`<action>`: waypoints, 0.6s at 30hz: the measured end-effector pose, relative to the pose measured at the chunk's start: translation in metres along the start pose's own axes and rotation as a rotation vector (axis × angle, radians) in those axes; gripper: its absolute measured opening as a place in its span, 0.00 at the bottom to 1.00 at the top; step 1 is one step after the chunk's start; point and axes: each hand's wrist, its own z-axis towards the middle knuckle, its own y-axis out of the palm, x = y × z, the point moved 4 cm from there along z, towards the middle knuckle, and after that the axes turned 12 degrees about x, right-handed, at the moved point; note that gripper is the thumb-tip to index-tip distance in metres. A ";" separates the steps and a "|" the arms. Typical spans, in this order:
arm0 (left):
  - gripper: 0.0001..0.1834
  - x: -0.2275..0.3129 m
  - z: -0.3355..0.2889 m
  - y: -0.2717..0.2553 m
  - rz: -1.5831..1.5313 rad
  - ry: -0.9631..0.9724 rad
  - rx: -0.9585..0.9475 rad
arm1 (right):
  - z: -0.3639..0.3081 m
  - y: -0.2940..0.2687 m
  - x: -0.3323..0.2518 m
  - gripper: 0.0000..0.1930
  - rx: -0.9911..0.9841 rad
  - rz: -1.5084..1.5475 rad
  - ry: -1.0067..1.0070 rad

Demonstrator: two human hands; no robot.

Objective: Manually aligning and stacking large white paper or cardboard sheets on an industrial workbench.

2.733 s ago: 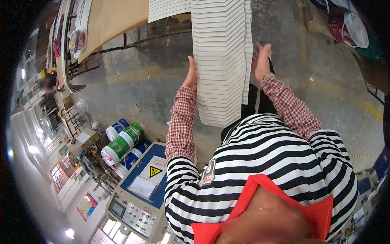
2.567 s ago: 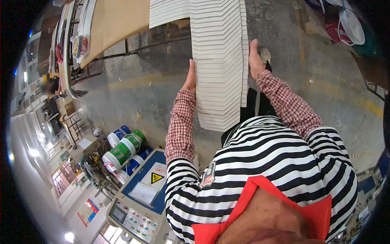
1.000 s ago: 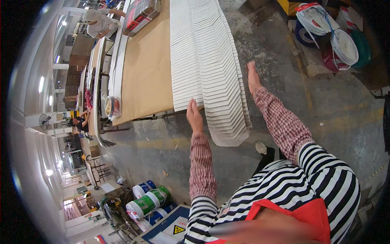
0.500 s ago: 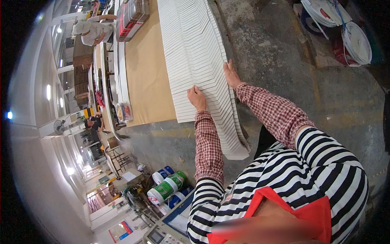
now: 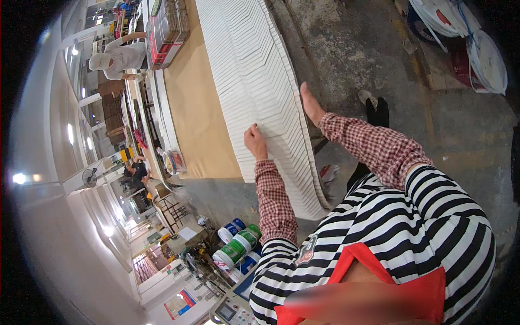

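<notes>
A long white sheet with rows of zigzag pleats [image 5: 244, 59] runs along the right side of a table, its near end hanging past the tabletop. My left hand [image 5: 255, 143] rests on the pleats near their left part, fingers curled closed; whatever may be in them is hidden. At the sheet's right edge is my right hand [image 5: 312, 105], fingers straight and held together, the palm turned toward the edge. It seems to touch the edge or lie just beside it. Both forearms wear red checked sleeves.
Brown paper-like covering [image 5: 195, 97] lies left of the sheet. Strapped bundles [image 5: 167, 38] sit at its far end, near a co-worker in white [image 5: 116, 57]. Paint-type buckets [image 5: 234, 250] and a control panel [image 5: 230, 311] are lower left. White coils [image 5: 485, 59] lie far right.
My view has shifted slightly. My dark-clad leg and shoe now show beyond my right forearm. The right hand sits a little farther from the sheet's edge; the left hand stays on the pleats.
</notes>
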 end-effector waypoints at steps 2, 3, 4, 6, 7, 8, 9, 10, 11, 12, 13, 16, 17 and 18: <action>0.15 0.003 0.022 0.006 -0.072 -0.066 0.053 | 0.021 -0.009 -0.010 0.48 0.081 0.196 0.244; 0.15 0.001 0.031 0.007 -0.132 -0.130 0.106 | 0.027 -0.007 -0.022 0.48 0.083 0.192 0.256; 0.18 0.006 0.044 0.011 -0.231 -0.099 0.191 | 0.028 -0.001 -0.039 0.49 0.087 0.158 0.252; 0.18 0.056 0.063 0.041 -0.125 -0.039 0.053 | 0.091 0.005 -0.015 0.47 -0.120 0.215 -0.026; 0.18 0.056 0.061 0.046 0.016 -0.019 -0.042 | 0.082 0.010 -0.021 0.47 -0.125 0.206 0.000; 0.17 0.048 0.057 0.044 0.057 -0.032 -0.013 | 0.070 0.011 -0.021 0.47 -0.104 0.133 0.147; 0.17 0.051 0.058 0.045 0.058 -0.032 -0.019 | 0.065 0.006 -0.033 0.47 -0.073 0.069 0.271; 0.16 0.053 0.057 0.042 -0.001 -0.060 0.014 | 0.086 0.002 -0.025 0.47 0.004 0.143 0.200; 0.16 0.056 0.059 0.043 -0.061 -0.087 0.047 | 0.100 -0.004 -0.032 0.47 0.009 0.147 0.203; 0.16 0.056 0.060 0.044 -0.049 -0.088 0.042 | 0.105 -0.005 -0.043 0.47 0.017 0.139 0.185; 0.15 0.055 0.059 0.045 -0.019 -0.106 0.051 | 0.111 -0.005 -0.052 0.47 0.025 0.131 0.167; 0.14 0.057 0.061 0.044 0.037 -0.094 0.068 | 0.125 0.016 -0.059 0.49 -0.111 0.108 0.133; 0.14 0.059 0.060 0.043 0.059 -0.065 0.076 | 0.140 0.012 -0.056 0.50 -0.116 0.159 0.124; 0.14 0.062 0.059 0.042 0.063 -0.068 0.082 | 0.150 0.002 -0.061 0.50 -0.041 0.196 0.173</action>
